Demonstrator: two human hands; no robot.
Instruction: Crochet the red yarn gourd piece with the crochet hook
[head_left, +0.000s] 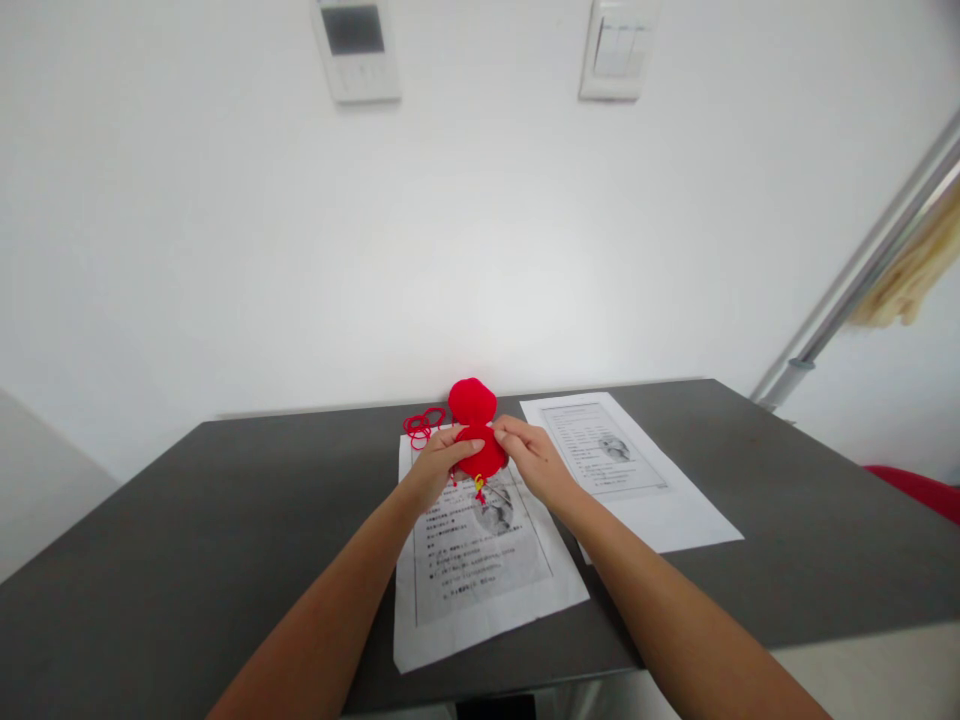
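Red and soft-looking, a two-lobed pouch (480, 434) sits between the person's hands, just above the near sheet (480, 620) of printed paper. Whether anything is inside the pouch cannot be told. The left hand (435, 464) is closed on its lower lobe, thumb laid across the front; the right hand (530, 452) pinches the same lobe's right edge, near the narrow waist.

The pouch's long axis runs away from the person toward the wall (480, 240), leaning slightly left at the far end. Its upper lobe stands beyond the grip, while a yellow bead (479, 482) and a small red tassel hang from the near end.

Loops of red cord (417, 433) lie just beyond the left hand. A second sheet (645, 515) lies to the right of the grip, partly behind the right forearm. Both sheets rest on the dark table (262, 530). Well past the grip, a switch (618, 50) and a screened panel (356, 55) are fixed to the wall; far right, a pole (847, 285) leans.
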